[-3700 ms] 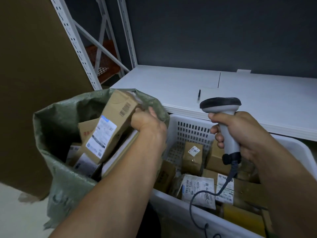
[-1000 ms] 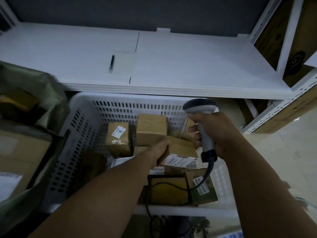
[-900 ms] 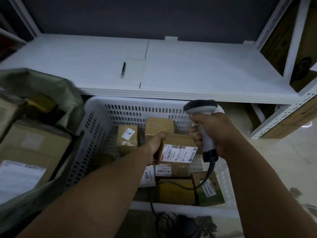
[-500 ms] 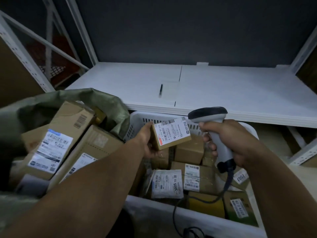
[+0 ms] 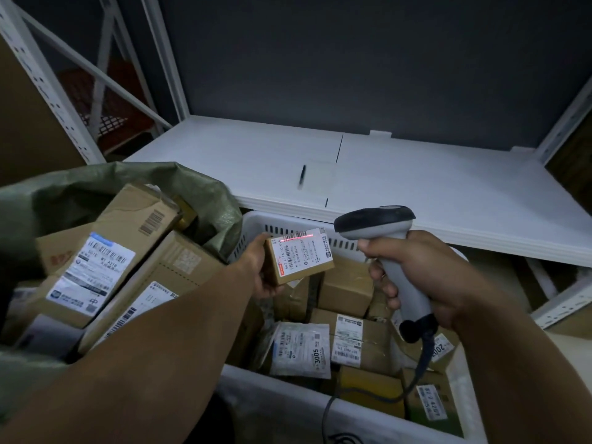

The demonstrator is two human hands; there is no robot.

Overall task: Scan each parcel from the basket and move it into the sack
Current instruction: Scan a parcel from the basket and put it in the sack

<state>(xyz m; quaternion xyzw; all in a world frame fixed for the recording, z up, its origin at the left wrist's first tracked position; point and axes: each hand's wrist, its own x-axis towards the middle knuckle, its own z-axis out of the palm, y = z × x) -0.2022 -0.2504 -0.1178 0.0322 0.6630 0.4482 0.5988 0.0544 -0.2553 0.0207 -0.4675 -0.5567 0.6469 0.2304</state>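
Note:
My left hand (image 5: 256, 267) grips a small brown parcel (image 5: 301, 259) by its left side, held above the white basket (image 5: 282, 408) with its white label facing me. A red scan line lies across the barcode at the label's top. My right hand (image 5: 419, 277) grips the grey handheld scanner (image 5: 374, 224), whose dark head points left at the parcel. Several boxes and a white mailer (image 5: 302, 349) lie in the basket. The green sack (image 5: 205, 193) at the left stands open and holds several labelled boxes (image 5: 105, 257).
A white shelf board (image 5: 416, 193) runs behind the basket, with a dark pen (image 5: 302, 176) lying on it. White rack uprights stand at the left and right. The scanner's cable (image 5: 419, 370) hangs down into the basket.
My left hand lifted the small parcel out of the basket and turned its label up toward the scanner. The red scan line now shows on the barcode. The camera swung left.

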